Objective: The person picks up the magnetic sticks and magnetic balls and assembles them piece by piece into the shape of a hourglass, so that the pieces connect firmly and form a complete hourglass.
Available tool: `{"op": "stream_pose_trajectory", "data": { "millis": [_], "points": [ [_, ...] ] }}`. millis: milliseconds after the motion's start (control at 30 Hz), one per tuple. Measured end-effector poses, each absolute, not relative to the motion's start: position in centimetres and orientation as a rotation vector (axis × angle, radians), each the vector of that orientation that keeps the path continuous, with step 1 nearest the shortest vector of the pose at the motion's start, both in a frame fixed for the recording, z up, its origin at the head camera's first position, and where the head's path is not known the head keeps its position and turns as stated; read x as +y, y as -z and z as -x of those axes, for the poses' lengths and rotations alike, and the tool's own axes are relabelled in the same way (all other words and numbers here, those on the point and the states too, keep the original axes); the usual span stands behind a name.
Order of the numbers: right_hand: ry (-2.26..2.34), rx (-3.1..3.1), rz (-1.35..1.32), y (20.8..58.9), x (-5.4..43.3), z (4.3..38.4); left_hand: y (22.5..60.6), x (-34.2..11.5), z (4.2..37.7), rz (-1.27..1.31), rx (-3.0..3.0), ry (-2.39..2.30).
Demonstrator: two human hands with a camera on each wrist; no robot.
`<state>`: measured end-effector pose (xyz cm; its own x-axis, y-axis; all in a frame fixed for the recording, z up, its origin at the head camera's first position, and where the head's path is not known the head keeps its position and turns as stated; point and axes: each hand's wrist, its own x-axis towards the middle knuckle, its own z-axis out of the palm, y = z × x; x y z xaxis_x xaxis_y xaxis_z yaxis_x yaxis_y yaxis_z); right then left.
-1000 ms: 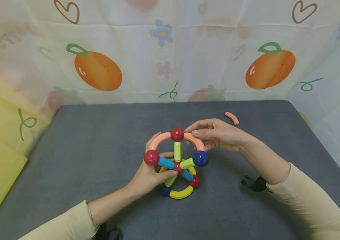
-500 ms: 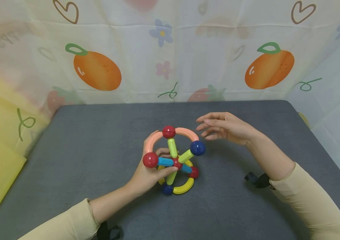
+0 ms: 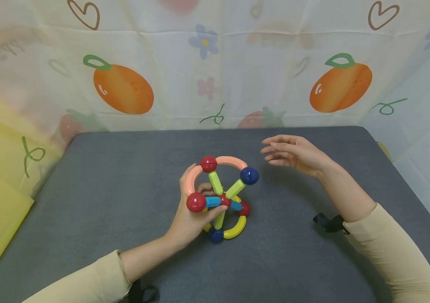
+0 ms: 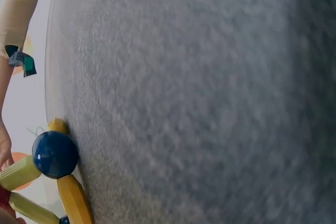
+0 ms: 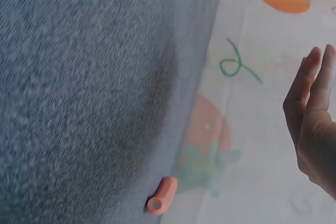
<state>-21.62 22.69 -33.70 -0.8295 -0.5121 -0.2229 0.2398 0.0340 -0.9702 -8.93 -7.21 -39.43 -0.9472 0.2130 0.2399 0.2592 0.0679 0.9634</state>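
My left hand holds a magnetic ball-and-stick model over the middle of the table, thumb at the red centre ball. Blue and lime straight rods run from that ball to red and dark blue balls. Two salmon curved rods arch across the top, and yellow curved rods form the lower ring. Off to the model's right, my right hand hovers with relaxed fingers and nothing in them. A loose salmon curved rod lies on the table in the right wrist view; that hand hides it in the head view.
The dark grey table reaches back to a printed cloth with oranges and hearts. Black straps sit at both wrists. In the left wrist view, a dark blue ball of the model is close to the table surface.
The right hand has let go of the model's upper salmon rod and moved right and back, over the loose rod. The left hand has turned the model, its top tipping left and back.
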Motion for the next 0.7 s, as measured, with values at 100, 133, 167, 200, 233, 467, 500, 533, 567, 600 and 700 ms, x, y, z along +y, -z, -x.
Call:
{"op": "stream_pose_trajectory", "data": {
  "millis": [100, 133, 167, 200, 233, 467, 500, 533, 567, 600, 700],
  "points": [
    [1.865, 1.792, 0.280, 33.8, 23.2, 21.8, 39.4, -7.2, 8.9, 0.495, -2.252, 2.057],
    [1.868, 1.793, 0.280, 33.9, 23.4, 21.8, 39.4, -7.3, 8.9, 0.494, -2.250, 2.057],
    [1.872, 1.791, 0.278, 33.9, 23.5, 21.8, 39.4, -7.4, 8.8, 0.499, -2.246, 2.059],
    [1.878, 1.788, 0.271, 33.9, 23.8, 21.8, 39.3, -7.5, 8.8, 0.513, -2.236, 2.066],
    [1.883, 1.788, 0.262, 33.9, 24.0, 21.8, 39.2, -7.7, 8.7, 0.529, -2.228, 2.071],
    [1.953, 1.762, 0.245, 34.1, 25.8, 22.1, 38.2, -8.6, 8.3, 0.704, -2.163, 2.153],
    [1.962, 1.756, 0.245, 34.1, 26.0, 22.2, 38.1, -8.7, 8.3, 0.721, -2.156, 2.173],
    [1.972, 1.749, 0.242, 34.2, 26.2, 22.2, 38.0, -8.8, 8.2, 0.737, -2.148, 2.190],
    [1.982, 1.735, 0.239, 34.3, 26.5, 22.3, 37.9, -8.9, 8.2, 0.743, -2.144, 2.204],
    [1.989, 1.734, 0.230, 34.3, 26.7, 22.4, 37.8, -9.0, 8.1, 0.739, -2.145, 2.216],
    [2.002, 1.756, 0.196, 34.4, 27.1, 22.5, 37.6, -9.2, 8.0, 0.700, -2.157, 2.254]
  ]
}}
